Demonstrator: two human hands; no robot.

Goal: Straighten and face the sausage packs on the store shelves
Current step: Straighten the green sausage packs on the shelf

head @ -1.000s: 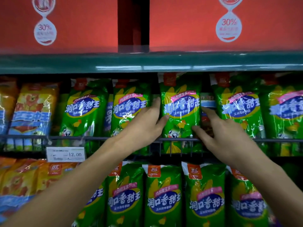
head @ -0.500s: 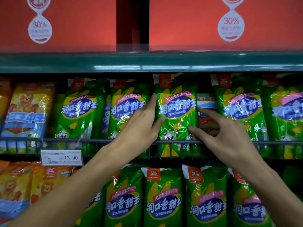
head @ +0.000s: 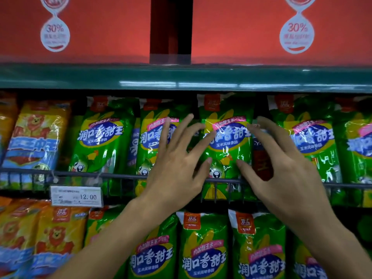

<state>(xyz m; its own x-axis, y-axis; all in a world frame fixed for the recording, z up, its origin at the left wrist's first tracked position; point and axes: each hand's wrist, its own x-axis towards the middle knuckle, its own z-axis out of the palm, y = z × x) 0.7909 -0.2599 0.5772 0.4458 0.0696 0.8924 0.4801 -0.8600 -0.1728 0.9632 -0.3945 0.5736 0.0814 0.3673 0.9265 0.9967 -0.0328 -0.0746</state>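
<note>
Green sausage packs stand in a row behind a wire rail [head: 120, 175] on the upper shelf. The middle green pack [head: 226, 141] stands upright, label facing me. My left hand [head: 177, 164] is spread just left of it, fingers straight, its thumb tip at the pack's lower left edge. My right hand [head: 281, 168] is spread just right of it, thumb near the pack's lower right. Neither hand grips anything. My left hand partly covers another green pack [head: 153, 137]. A darker pack [head: 259, 158] sits set back behind my right fingers.
Orange and blue lion packs [head: 34, 141] fill the left end of both shelves. More green packs [head: 203, 248] line the lower shelf. A 12.00 price tag [head: 76, 196] hangs on the rail. Red boxes [head: 281, 27] sit above the green shelf edge [head: 181, 77].
Both hands have let go of the middle green pack's sides and spread open in front of it. The pack now stands a little straighter and further right.
</note>
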